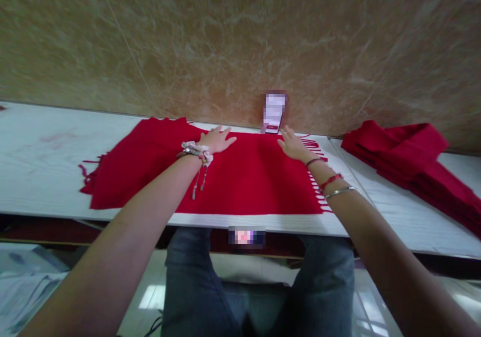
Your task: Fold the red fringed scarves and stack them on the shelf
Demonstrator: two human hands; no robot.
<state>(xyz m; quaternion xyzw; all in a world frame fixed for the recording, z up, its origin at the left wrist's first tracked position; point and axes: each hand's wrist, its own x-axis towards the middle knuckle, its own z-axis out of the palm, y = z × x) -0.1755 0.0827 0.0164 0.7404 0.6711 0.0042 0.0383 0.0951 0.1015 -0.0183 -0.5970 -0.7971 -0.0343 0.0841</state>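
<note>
A red fringed scarf (244, 181) lies spread on the white table in front of me, with tassels along its right end and at its far left. My left hand (217, 140) rests flat on the scarf near its back edge, fingers spread. Toward the right end of the same edge, my right hand (295, 145) lies with its fingers stretched out on the cloth. Neither hand grips anything. Under my left forearm, part of the scarf is hidden.
A phone (273, 111) leans against the marbled wall (225, 51) behind the scarf. More folded red cloth (398, 151) lies at the right on the white table (45, 166). Below the table's front edge are my legs, and pale bundles (30, 277) sit at the lower left.
</note>
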